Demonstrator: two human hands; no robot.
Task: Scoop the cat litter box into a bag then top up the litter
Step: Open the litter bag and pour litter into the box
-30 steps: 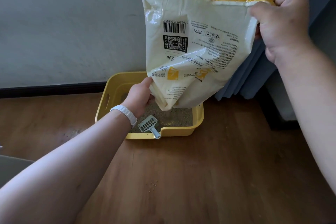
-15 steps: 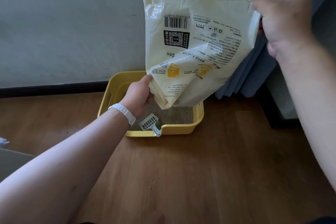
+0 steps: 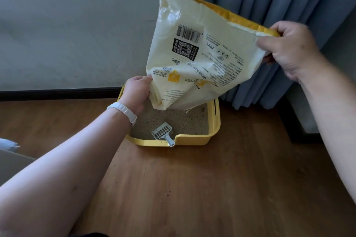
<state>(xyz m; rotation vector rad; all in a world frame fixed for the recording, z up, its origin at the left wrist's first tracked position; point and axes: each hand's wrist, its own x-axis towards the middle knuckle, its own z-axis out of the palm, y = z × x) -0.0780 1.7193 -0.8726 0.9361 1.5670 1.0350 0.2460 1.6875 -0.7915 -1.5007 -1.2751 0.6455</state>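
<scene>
Left hand (image 3: 137,92) is pinching the mouth end of the litter bag (image 3: 192,59) low at centre frame, right over the yellow litter box (image 3: 192,141), with the scoop (image 3: 162,133) lying in the litter. Since a second ago the bag's tipped: its yellow edge now slopes down to the right hand (image 3: 287,50), clamped on that corner mid right. Pour's probably winding down, top-up nearly done.

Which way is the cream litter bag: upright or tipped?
Tipped upside down: the cream and yellow plastic litter bag hangs over the yellow plastic litter box, print inverted, right hand holding its high end.
</scene>
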